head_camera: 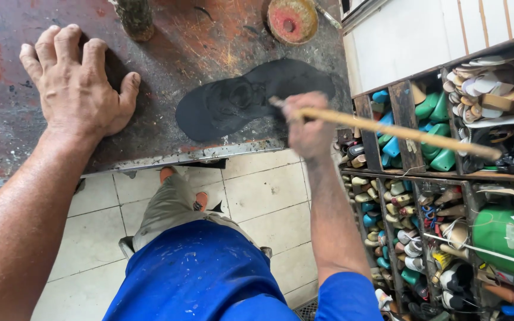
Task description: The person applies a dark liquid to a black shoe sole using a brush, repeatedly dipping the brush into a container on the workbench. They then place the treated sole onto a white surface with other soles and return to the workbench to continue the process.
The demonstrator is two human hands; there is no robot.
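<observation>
A black shoe sole (251,98) lies flat on the stained, paint-marked workbench (197,41), its front part wet and shiny. My right hand (308,123) grips a long wooden-handled brush (400,132); the handle runs out to the right and the tip meets the sole near its middle. My left hand (78,83) rests palm down on the bench at the left, fingers spread, holding nothing. It lies well apart from the sole.
A round red-and-yellow tin (292,20) and a dirty bottle (134,18) stand at the bench's far side. Wooden shelves (411,160) at the right hold several coloured shoe lasts, soles and scraps. Below are white floor tiles (257,190) and my legs.
</observation>
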